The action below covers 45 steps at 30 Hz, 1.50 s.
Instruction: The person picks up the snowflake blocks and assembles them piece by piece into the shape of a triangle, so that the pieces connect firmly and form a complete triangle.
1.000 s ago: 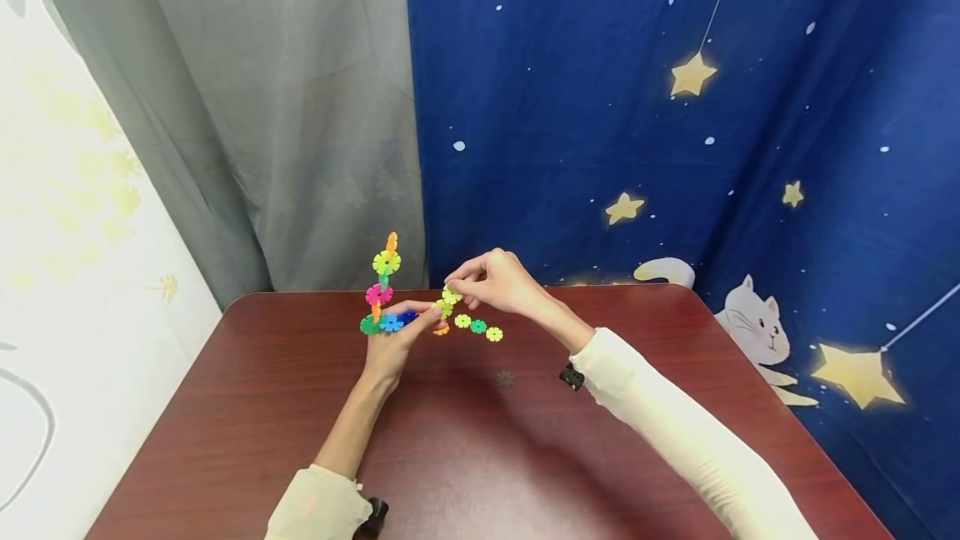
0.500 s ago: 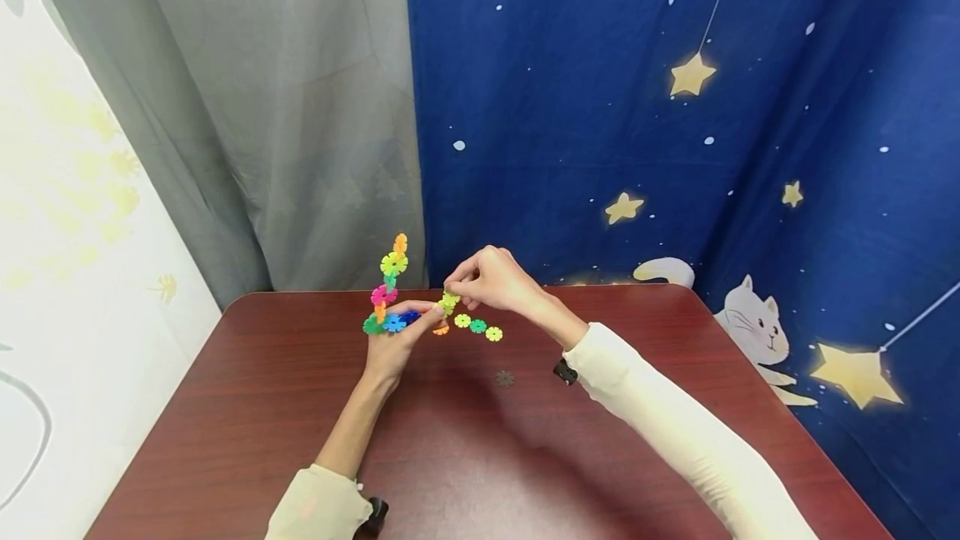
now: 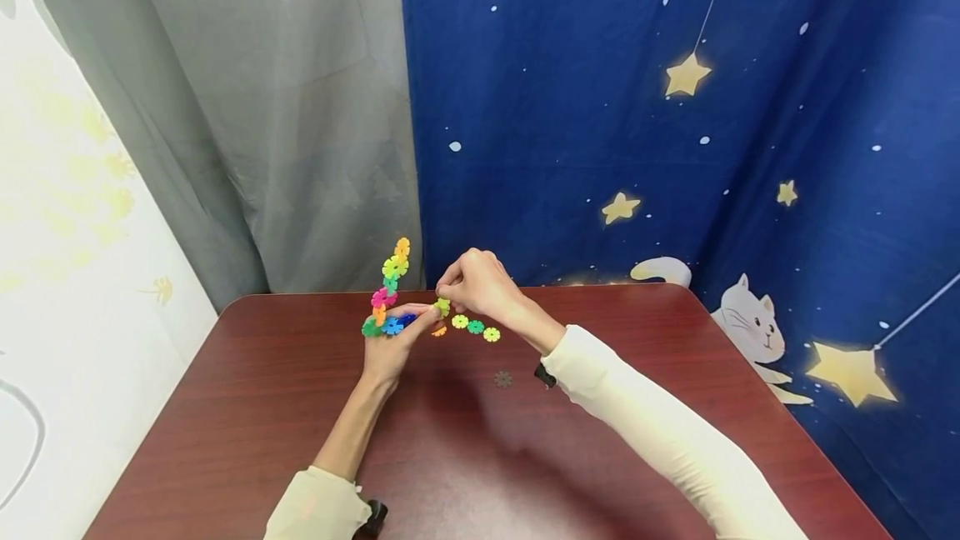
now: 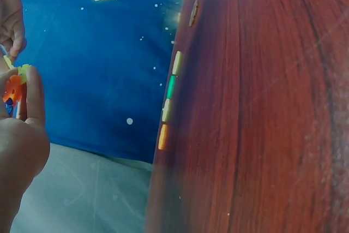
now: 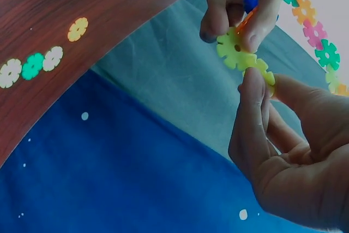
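Note:
My left hand (image 3: 386, 357) grips a chain of interlocking snowflake discs. Its upright part, with a pink disc (image 3: 382, 297) midway, rises beyond the hand to an orange disc (image 3: 402, 247) on top. Blue discs (image 3: 392, 326) run towards the thumb. In the right wrist view, the left thumb and a finger pinch a yellow-green disc (image 5: 232, 50) at the chain's near end. My right hand (image 3: 483, 288) pinches a second yellow-green disc (image 5: 265, 72), whose edge meets the first. Part of an orange disc (image 4: 13, 88) shows between the left fingers in the left wrist view.
Loose discs lie in a row on the dark red table (image 3: 300, 407): orange (image 3: 439, 331), yellow, green (image 3: 476, 327) and yellow. A brownish disc (image 3: 502, 379) lies closer to me. Behind the far edge hang a grey curtain (image 3: 300, 148) and a blue starry one (image 3: 540, 148).
My right hand has moved a little left, closing in on the left hand's disc. The upright part of the chain has swung slightly right. The loose discs stay put.

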{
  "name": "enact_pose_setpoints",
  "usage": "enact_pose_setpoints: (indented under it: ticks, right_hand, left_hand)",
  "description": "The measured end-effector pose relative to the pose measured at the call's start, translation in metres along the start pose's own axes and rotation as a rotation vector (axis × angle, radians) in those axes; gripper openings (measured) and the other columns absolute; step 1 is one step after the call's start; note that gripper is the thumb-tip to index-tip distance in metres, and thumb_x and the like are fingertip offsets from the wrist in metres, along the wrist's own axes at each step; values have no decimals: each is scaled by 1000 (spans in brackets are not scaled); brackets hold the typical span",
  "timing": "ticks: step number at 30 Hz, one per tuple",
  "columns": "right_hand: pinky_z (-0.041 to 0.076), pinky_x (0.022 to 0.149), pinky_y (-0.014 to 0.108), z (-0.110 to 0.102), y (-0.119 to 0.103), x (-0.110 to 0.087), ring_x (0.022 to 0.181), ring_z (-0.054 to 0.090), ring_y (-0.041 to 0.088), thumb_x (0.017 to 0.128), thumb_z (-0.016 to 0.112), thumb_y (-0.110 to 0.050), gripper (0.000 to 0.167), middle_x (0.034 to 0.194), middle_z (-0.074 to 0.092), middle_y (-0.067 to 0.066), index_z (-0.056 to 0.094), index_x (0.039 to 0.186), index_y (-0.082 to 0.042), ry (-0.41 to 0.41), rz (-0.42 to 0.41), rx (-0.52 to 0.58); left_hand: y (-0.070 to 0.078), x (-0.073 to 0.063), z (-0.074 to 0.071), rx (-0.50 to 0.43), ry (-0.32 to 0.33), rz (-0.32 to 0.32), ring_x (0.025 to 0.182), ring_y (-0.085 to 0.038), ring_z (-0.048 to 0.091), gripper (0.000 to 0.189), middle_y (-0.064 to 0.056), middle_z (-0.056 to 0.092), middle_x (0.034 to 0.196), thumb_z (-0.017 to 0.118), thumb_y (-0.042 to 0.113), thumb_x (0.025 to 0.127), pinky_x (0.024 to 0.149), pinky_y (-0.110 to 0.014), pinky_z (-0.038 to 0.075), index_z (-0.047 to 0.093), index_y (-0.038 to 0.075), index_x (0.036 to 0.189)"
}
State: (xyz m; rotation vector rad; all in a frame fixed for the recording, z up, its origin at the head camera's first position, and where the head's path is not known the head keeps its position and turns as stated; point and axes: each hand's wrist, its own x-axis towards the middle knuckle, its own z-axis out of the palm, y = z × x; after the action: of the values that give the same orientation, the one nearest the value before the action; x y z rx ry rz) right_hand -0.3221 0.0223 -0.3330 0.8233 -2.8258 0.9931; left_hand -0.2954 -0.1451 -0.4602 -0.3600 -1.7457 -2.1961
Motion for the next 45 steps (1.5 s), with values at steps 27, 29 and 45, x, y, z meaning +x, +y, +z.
enact_pose_setpoints:
  ticks: [27, 29, 45]
  right_hand:
    - [58, 65, 27, -2, 18, -8, 69, 73, 17, 103, 67, -33, 26, 76, 74, -3, 81, 109, -12, 84, -23, 107]
    - [57, 65, 26, -2, 26, -10, 68, 73, 15, 102, 70, -29, 22, 80, 76, -2, 81, 110, -11, 68, -22, 100]
    - [59, 84, 34, 35, 130, -51, 79, 73, 6, 80, 92, -19, 24, 84, 79, -4, 83, 100, -10, -161, 90, -112]
  left_hand:
    - [0, 6, -5, -195, 18, 18, 83, -24, 78, 24, -9, 78, 93, 75, 0, 94, 88, -43, 61, 68, -19, 107]
    - [0, 6, -5, -217, 13, 14, 82, -25, 78, 21, -10, 77, 92, 74, -1, 94, 87, -44, 61, 68, -18, 106]
    - [-1, 5, -8, -273, -53, 27, 88, -29, 78, 20, -14, 77, 95, 70, -3, 96, 88, -45, 61, 65, -18, 108]
